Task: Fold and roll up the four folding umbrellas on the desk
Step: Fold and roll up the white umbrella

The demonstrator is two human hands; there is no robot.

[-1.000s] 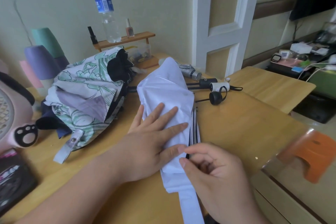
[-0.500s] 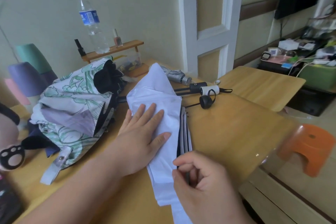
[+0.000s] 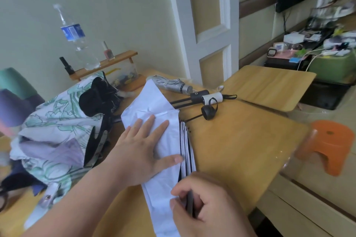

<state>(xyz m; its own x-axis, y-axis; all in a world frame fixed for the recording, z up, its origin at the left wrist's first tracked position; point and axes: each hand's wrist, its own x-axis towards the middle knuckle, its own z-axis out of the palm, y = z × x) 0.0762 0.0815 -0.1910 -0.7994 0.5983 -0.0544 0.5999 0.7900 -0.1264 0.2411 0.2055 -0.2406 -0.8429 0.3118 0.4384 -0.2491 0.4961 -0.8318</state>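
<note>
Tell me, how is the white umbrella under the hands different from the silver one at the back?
The white umbrella lies flattened with loose folds; the silver umbrella is rolled into a tight bundle. The left hand presses the white umbrella and the right hand pinches its edge; the silver umbrella lies untouched. The white umbrella looks wider than the silver umbrella. Both lie on the desk.

Right hand (image 3: 208,204) slid nearer along the white umbrella (image 3: 154,106)
</note>
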